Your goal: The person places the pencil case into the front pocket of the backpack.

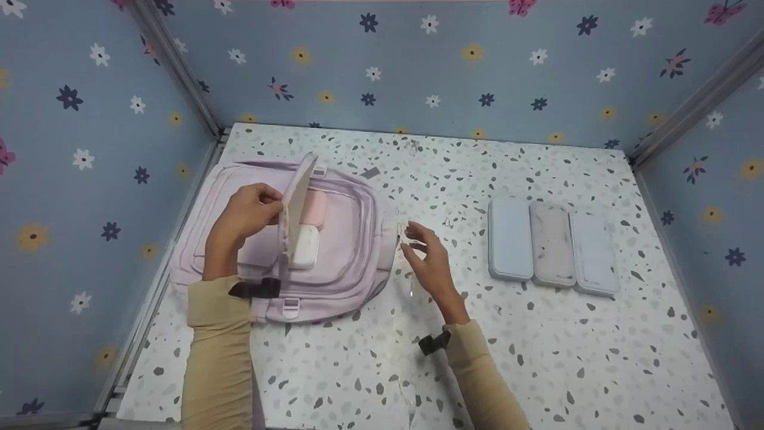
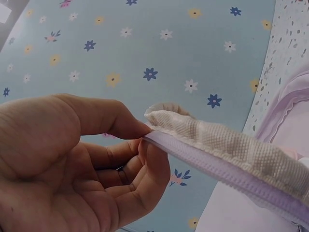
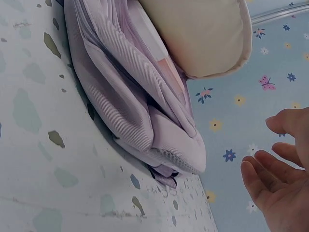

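A lilac backpack (image 1: 343, 254) lies on the left part of the table, its front pocket unzipped. My left hand (image 1: 242, 212) pinches the zippered edge of the raised pocket flap (image 1: 302, 190) between thumb and fingers; the left wrist view shows this flap edge (image 2: 227, 169) close up. Inside the pocket lie a pink case (image 1: 315, 208) and a white case (image 1: 307, 246), partly covered by the flap. To the right of the backpack, my right hand (image 1: 431, 263) hovers with loosely bent fingers. In the right wrist view that hand (image 3: 282, 181) holds nothing and is apart from the backpack (image 3: 120, 92).
Three flat rectangular cases stand side by side on the right: a blue one (image 1: 511, 239), a greyish one (image 1: 553, 243) and a pale blue one (image 1: 594, 252). Flower-patterned panels (image 1: 406, 65) wall the speckled table (image 1: 441, 173) at the back and both sides.
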Demonstrator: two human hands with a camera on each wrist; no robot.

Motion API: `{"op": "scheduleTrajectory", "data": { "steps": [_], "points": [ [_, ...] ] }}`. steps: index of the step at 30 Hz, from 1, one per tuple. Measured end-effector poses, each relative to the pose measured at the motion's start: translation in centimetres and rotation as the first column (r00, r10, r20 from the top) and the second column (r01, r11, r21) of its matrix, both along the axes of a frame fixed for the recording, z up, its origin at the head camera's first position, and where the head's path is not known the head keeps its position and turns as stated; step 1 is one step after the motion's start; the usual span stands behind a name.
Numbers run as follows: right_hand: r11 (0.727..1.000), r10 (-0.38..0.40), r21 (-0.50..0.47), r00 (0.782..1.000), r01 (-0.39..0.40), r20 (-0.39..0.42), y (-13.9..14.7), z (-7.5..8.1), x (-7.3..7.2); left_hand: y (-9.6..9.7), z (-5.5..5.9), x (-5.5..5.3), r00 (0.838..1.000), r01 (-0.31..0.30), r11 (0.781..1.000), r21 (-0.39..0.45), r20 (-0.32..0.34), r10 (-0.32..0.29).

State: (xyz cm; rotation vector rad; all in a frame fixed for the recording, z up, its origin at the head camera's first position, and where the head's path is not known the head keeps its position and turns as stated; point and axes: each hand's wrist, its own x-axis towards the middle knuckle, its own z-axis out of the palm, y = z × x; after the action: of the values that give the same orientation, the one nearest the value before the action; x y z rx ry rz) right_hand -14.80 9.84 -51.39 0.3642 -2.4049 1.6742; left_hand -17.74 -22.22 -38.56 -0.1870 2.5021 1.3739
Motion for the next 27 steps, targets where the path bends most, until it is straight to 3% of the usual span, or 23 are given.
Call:
{"op": "scheduleTrajectory", "data": {
  "steps": [5,13,21,27],
  "points": [
    [0.999,-0.034,-0.014,0.999,0.034,-0.002,1.5,-2.1,-0.9,-0.1,0.0,0.1,1.000,-0.004,1.000,0.008,-0.001,0.004],
    [0.993,-0.103,-0.054,0.994,0.105,0.046,3.2,-1.7,-0.9,-0.2,-0.1,0.1,1.000,0.006,1.000,0.012,0.001,-0.006],
    [0.989,-0.145,-0.021,0.986,0.147,0.077,4.1,0.9,0.6,-0.1,-0.3,0.0,1.000,0.002,1.000,0.000,-0.007,-0.002],
    [0.981,-0.186,-0.027,0.977,0.190,0.102,5.2,0.6,1.0,-0.3,-0.4,0.1,1.000,-0.003,1.000,-0.001,-0.008,0.003]
  ]
}}
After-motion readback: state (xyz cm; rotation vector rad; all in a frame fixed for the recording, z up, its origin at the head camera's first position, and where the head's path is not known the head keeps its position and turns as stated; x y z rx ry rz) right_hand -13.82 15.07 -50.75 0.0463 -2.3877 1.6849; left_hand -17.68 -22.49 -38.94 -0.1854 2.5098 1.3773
